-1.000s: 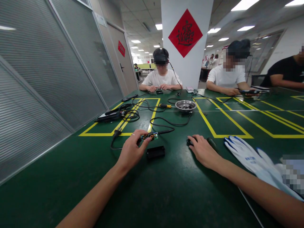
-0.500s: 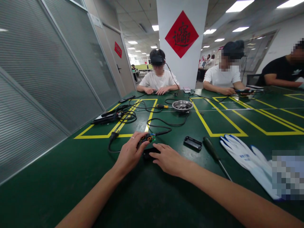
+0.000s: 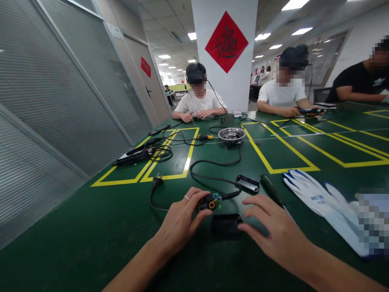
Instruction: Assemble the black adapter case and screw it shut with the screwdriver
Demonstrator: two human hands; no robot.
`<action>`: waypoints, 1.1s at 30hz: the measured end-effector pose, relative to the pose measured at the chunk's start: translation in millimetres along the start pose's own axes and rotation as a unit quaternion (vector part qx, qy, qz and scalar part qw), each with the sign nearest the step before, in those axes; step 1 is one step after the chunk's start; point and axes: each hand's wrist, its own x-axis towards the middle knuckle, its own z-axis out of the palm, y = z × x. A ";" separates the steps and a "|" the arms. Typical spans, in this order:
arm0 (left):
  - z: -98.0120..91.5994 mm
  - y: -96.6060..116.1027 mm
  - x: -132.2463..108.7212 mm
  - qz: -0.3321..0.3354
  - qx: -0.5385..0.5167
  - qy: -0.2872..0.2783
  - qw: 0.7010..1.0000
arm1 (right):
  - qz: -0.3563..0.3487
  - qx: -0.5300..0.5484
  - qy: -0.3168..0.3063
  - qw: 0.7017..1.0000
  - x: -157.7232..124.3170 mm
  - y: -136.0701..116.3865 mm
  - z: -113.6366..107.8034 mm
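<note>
My left hand [image 3: 179, 221] is closed around a small circuit board [image 3: 209, 202] with a copper coil and green parts showing past the fingertips. A black cable [image 3: 232, 194] runs from the board's right end. Just below it on the green table lies an open black plastic case half [image 3: 226, 225]. My right hand [image 3: 270, 223] is open at the right end of this case half, fingers spread; whether a fingertip touches it I cannot tell. Beyond the right hand rests a second black case half [image 3: 247, 183], hollow side up.
A dark-handled screwdriver [image 3: 270, 187] and white gloves [image 3: 313, 198] lie on the right. Further off are a metal bowl [image 3: 231, 135] with small parts, a yellow-black screwdriver [image 3: 206, 137], a power plug [image 3: 157, 181] and a bundle of cables [image 3: 161, 152]. Several people sit across the table.
The left hand has moved right and nearer with the circuit board, its cable following. My right hand has drawn away to the right, its fingers spreading. The lower case half now shows more fully.
</note>
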 end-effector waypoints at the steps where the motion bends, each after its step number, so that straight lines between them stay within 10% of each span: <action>1: 3.6 4.6 -0.8 0.010 -0.001 -0.012 1.000 | -0.004 -0.016 0.032 0.999 -0.6 2.0 -2.6; 8: 26.7 23.5 -1.4 0.085 -0.030 -0.086 0.992 | -0.105 -0.067 0.014 0.992 -5.7 18.4 4.6; 23: 14.1 14.2 0.7 0.101 -0.051 -0.153 0.982 | -0.077 -0.103 -0.098 0.987 -3.4 16.9 14.8; 33: 24.5 28.5 -1.4 0.137 0.010 -0.142 0.980 | -0.072 -0.113 -0.062 0.989 -1.7 19.9 6.8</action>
